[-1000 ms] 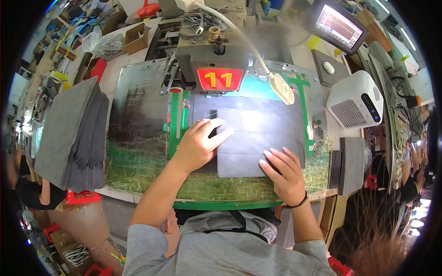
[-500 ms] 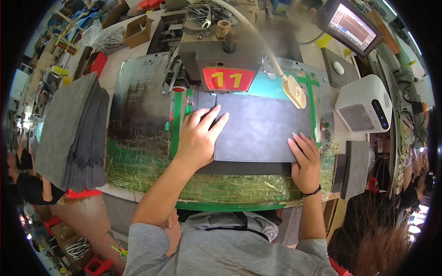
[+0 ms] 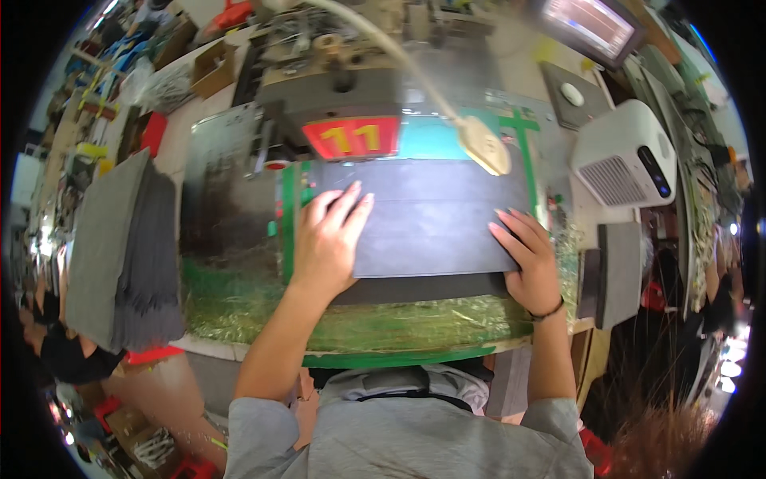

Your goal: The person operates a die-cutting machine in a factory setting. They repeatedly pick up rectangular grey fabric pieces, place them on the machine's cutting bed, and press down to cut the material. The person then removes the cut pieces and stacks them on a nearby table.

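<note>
A flat dark grey sheet, smooth like leather, lies on the work table under the machine head. A faint line runs across it, and a darker strip shows along its near edge. My left hand rests on the sheet's left side, fingers stretched forward and apart. On the right edge lies my right hand, its fingers spread and pointing inward. Neither hand grips anything. Just beyond the sheet is the machine head with a red plate. A cream lamp head on a bent neck hangs over the far right corner.
Stacked grey sheets stand at the left. Green tape borders the work area. At the right are a white fan unit, a mouse, a screen and grey blocks. Other people's arms show at both rims.
The whole view has shifted, with the machine and table now further left and slightly higher in the picture. Both hands remain on the sheet in much the same poses.
</note>
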`<state>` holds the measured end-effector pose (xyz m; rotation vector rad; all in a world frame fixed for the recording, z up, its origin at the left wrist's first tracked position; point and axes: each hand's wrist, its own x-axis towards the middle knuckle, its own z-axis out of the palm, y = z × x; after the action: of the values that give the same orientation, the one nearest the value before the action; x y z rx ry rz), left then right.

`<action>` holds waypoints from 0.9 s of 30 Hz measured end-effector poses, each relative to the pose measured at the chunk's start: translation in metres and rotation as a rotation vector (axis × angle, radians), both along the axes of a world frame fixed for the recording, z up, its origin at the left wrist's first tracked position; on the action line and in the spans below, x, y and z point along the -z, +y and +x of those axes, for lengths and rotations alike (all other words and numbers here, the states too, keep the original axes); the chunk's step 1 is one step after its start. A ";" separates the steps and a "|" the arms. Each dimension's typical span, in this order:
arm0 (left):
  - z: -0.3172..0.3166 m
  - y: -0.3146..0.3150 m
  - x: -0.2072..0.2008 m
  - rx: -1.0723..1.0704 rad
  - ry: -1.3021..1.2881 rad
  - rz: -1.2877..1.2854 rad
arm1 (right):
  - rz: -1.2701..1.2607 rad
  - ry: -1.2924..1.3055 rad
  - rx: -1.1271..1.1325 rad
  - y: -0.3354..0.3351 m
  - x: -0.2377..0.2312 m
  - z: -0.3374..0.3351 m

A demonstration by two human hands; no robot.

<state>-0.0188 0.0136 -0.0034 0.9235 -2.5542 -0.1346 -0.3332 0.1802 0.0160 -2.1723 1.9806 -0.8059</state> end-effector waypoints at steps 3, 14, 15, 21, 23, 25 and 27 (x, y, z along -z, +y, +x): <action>0.001 -0.002 0.004 0.009 -0.007 -0.025 | 0.009 0.018 -0.033 -0.013 0.006 -0.020; -0.002 -0.001 -0.001 0.012 -0.023 0.010 | -0.022 0.068 -0.064 -0.042 0.019 -0.035; -0.001 -0.002 -0.001 0.017 -0.033 0.009 | -0.020 0.057 -0.063 -0.042 0.019 -0.035; 0.001 -0.003 -0.007 0.025 -0.082 0.034 | 0.025 0.027 -0.046 -0.045 0.021 -0.035; -0.001 -0.002 -0.008 0.032 -0.067 0.052 | 0.007 0.027 -0.026 -0.044 0.021 -0.032; -0.001 -0.002 -0.008 0.031 -0.070 0.058 | 0.002 0.019 -0.014 -0.043 0.022 -0.030; -0.001 -0.002 -0.007 0.022 -0.078 0.083 | -0.003 0.017 -0.012 -0.043 0.023 -0.029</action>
<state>-0.0199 0.0118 0.0037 0.9486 -2.6491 -0.2169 -0.3625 0.1372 -0.0072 -2.1975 1.9740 -0.7921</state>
